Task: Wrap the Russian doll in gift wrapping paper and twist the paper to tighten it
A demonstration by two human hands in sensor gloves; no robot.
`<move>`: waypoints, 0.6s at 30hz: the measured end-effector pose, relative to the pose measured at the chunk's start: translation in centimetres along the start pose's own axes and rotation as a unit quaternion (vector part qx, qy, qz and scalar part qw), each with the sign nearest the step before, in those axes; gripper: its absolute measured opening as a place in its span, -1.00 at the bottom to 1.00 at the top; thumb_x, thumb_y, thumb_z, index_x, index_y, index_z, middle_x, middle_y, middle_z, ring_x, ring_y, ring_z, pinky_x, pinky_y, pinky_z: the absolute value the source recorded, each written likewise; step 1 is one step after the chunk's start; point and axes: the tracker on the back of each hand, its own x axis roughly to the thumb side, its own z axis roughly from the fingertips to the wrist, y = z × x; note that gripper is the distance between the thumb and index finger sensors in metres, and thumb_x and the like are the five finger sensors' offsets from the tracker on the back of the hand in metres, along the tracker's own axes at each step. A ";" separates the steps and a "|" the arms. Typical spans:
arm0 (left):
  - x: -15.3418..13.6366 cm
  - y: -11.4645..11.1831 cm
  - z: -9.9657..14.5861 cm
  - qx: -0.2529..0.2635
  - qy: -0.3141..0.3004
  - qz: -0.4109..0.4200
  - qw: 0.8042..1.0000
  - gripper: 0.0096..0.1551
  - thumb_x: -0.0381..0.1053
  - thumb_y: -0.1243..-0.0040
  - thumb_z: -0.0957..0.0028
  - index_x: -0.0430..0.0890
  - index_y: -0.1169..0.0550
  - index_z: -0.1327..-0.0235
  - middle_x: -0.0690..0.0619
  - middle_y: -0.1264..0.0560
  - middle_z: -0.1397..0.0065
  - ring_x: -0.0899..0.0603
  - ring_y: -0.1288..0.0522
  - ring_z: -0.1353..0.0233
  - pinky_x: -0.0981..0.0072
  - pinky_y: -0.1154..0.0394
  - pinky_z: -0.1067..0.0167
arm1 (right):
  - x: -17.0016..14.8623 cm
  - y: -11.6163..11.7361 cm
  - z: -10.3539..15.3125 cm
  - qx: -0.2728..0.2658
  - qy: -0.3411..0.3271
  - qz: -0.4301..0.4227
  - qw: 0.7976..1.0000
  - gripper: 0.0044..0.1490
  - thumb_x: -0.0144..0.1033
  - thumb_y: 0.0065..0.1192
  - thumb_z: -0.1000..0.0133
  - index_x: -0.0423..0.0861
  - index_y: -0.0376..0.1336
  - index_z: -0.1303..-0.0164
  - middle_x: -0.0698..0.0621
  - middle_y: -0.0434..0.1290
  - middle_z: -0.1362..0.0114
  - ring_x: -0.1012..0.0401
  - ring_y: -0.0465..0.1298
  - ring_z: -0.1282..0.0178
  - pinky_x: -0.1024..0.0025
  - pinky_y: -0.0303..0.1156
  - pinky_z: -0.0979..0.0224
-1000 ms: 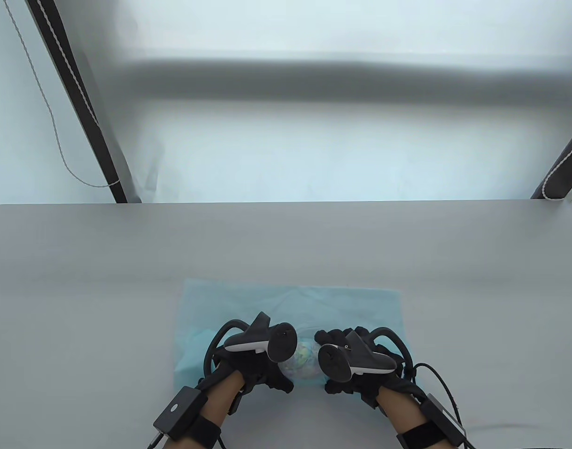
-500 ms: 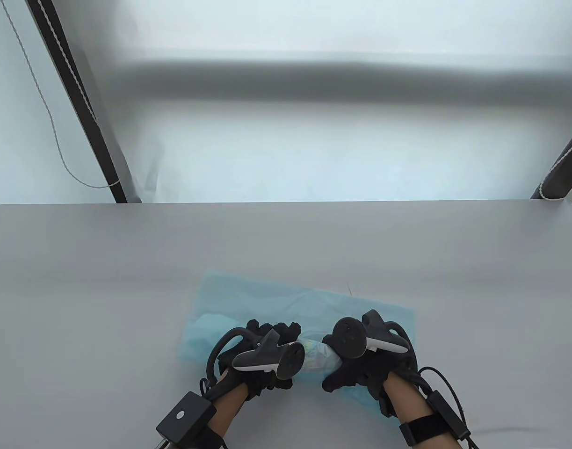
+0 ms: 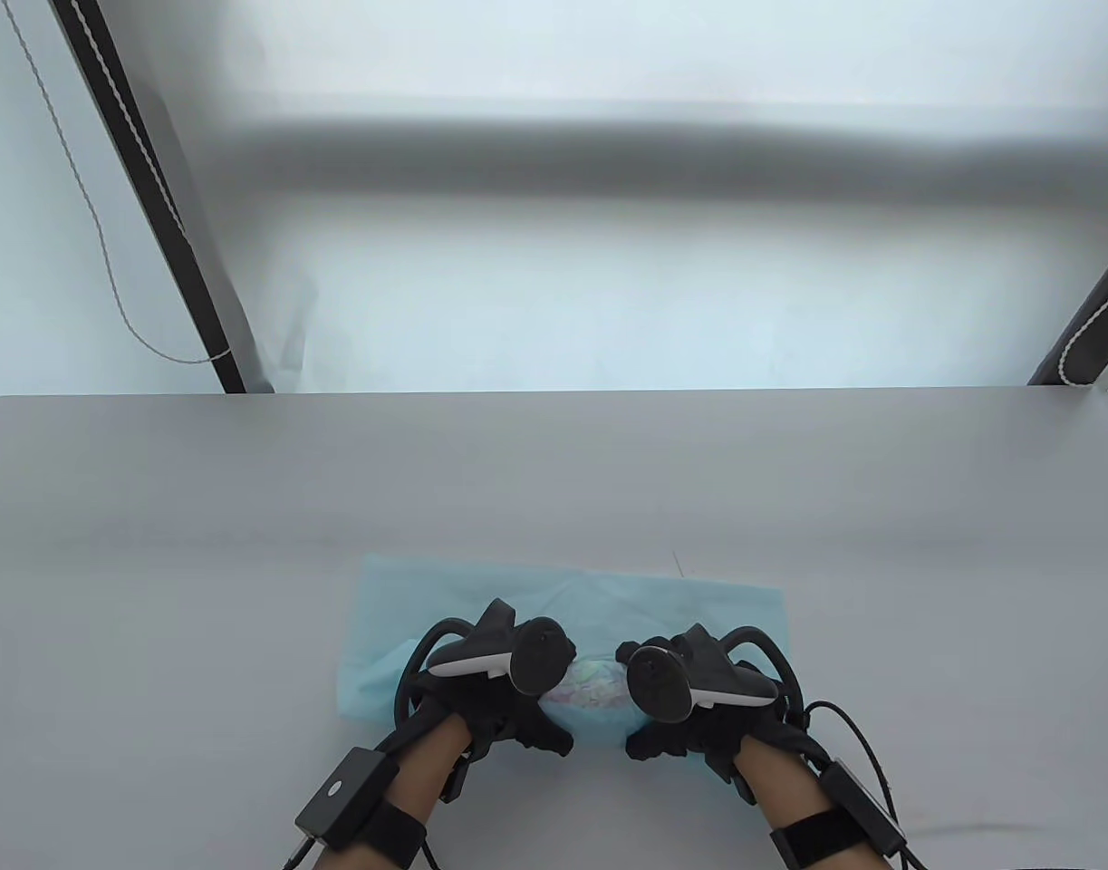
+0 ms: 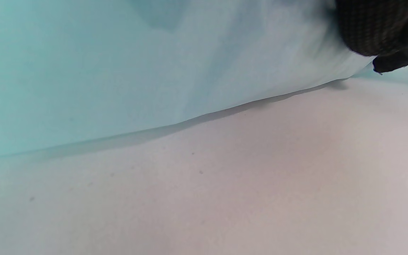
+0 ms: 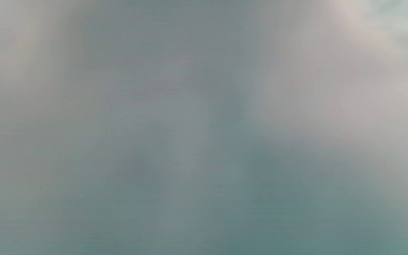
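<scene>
Because the trackers ride over the knuckles, much of both hands is covered in the table view.

Hidden parts: the left tracker [image 3: 504,654] and right tracker [image 3: 689,684] mask the fingers below them; only dark glove tips show at the edges.

Right wrist view: a grey-green blur with no shape to read, so it adds nothing.

Left wrist view: the light blue paper [image 4: 119,71] fills the upper part, its edge lifted a little off the grey table [image 4: 243,184], with a shadow under it; a black gloved fingertip [image 4: 384,32] sits on the paper at the top right corner.

Doll: the doll [image 3: 592,686] shows only as a pale patterned patch through a thin layer of paper, between the two hands; its ends are covered by the gloves.

Paper: the sheet [image 3: 572,598] lies flat on the table [image 3: 245,507] beyond the hands and reaches out to both sides of them.

Left hand: the left hand [image 3: 495,693] is just beside the doll's left end, fingers bent down onto the paper; it seems to grip the covered doll, though the tracker hides the contact.

Right hand: the right hand [image 3: 689,716] mirrors it at the doll's right end, fingers curled down round paper and doll.

Wrists: boxes and straps sit on both forearms, cut off by the bottom edge.
</scene>
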 end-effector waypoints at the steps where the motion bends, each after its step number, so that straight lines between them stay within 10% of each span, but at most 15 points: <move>1: 0.1 -0.1 0.1 0.003 0.003 -0.005 1.000 0.35 0.52 -0.34 0.13 -0.01 0.06 -0.69 -0.10 -0.25 -0.74 -0.34 -0.33 -0.62 -0.46 -0.18 -0.45 | -0.2 0.0 0.0 0.003 0.001 -0.010 1.000 0.36 0.38 0.50 -0.01 -0.16 0.02 -0.81 -0.27 0.38 -0.67 -0.13 0.44 -0.55 -0.27 0.26 -0.66; 7: 1.8 -0.5 0.2 0.035 0.016 -0.087 0.995 0.44 0.43 -0.35 0.12 -0.07 0.27 -0.58 -0.21 0.09 -0.78 -0.43 -0.02 -0.69 -0.56 0.07 -0.49 | -0.9 0.0 -0.2 0.020 0.014 -0.060 0.998 0.35 0.39 0.50 -0.01 -0.17 0.04 -0.81 -0.28 0.41 -0.65 -0.12 0.47 -0.51 -0.23 0.30 -0.63; 18: 0.4 0.0 -0.2 0.042 -0.002 -0.026 0.999 0.37 0.55 -0.37 0.19 -0.03 0.01 -0.68 -0.14 -0.37 -0.65 -0.33 -0.46 -0.53 -0.39 -0.30 -0.41 | -0.4 0.3 0.1 -0.015 -0.001 -0.012 1.000 0.49 0.31 0.47 -0.04 -0.19 -0.23 -0.88 -0.31 0.20 -0.81 -0.18 0.32 -0.70 -0.32 0.18 -0.69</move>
